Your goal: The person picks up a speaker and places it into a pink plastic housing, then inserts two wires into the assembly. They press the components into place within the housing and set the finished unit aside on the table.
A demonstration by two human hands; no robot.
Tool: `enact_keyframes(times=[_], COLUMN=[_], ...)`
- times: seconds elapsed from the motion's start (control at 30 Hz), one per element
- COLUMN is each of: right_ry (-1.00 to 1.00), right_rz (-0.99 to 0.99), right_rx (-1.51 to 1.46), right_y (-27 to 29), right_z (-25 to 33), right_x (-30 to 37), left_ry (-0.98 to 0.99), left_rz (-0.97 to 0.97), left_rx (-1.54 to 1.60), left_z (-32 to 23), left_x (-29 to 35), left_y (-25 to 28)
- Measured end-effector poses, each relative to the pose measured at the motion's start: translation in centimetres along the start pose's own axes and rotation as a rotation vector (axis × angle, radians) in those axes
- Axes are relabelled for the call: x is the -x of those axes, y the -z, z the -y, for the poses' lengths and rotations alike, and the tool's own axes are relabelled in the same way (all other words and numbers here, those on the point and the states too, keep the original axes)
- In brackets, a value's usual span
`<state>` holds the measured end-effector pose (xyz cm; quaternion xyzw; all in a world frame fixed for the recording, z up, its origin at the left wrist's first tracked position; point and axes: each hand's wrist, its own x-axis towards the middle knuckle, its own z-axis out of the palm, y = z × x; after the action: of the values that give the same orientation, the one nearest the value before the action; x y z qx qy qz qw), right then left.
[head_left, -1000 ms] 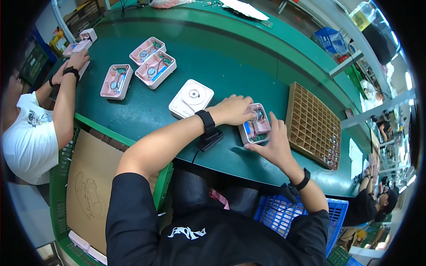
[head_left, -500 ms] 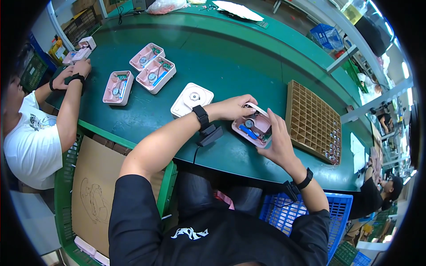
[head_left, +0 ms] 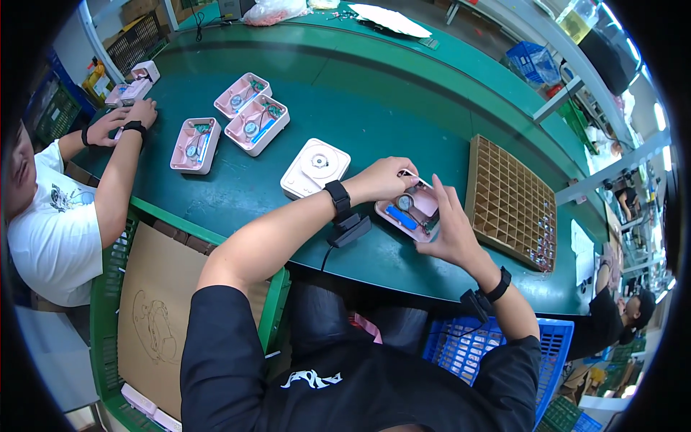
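Left hand (head_left: 385,178) pinches a small white part over the pink housing (head_left: 409,210) (open side up); right hand (head_left: 448,229) cups its edge.

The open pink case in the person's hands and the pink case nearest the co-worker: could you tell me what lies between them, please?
In the head view, a closed white square device sits on the green table between the held pink case and the other pink case.

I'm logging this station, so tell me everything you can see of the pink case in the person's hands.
The pink case is a shallow open shell, plastic by its look, with rounded corners. Inside show a blue bar-shaped part, a small round silver part and fine wires. It is tilted, open side up, just above the green table, beside the white case. The right hand grips its near right edge; the left hand pinches something small and white at its far edge.
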<state>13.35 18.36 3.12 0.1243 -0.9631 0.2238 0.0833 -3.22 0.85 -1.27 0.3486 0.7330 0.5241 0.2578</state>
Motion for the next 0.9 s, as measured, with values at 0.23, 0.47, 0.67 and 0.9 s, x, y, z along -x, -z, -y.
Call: enact_keyframes(times=[0.23,0.47,0.67,0.9], right_ry=[-0.276,-0.368,-0.087,-0.316], right_rz=[-0.010,-0.414,-0.504,0.090], right_rx=[-0.033,0.121,0.359,-0.409], right_y=[-0.3,-2.6,0.8,4.3], right_z=[-7.4,-15.9,-14.4,-12.6], right_x=[-8.2,-19.3,-17.0,-3.7], left_ry=[-0.015,0.674,0.662,-0.212], left_rz=[-0.421,-0.076,0.000,-0.280], left_rx=[-0.986,-0.987,-1.037,-0.625], left_z=[-2.8,-1.1,-2.5,-4.3], left_x=[1.2,2.1,2.7,1.5], left_y=[5.8,9.6,8.4,4.7])
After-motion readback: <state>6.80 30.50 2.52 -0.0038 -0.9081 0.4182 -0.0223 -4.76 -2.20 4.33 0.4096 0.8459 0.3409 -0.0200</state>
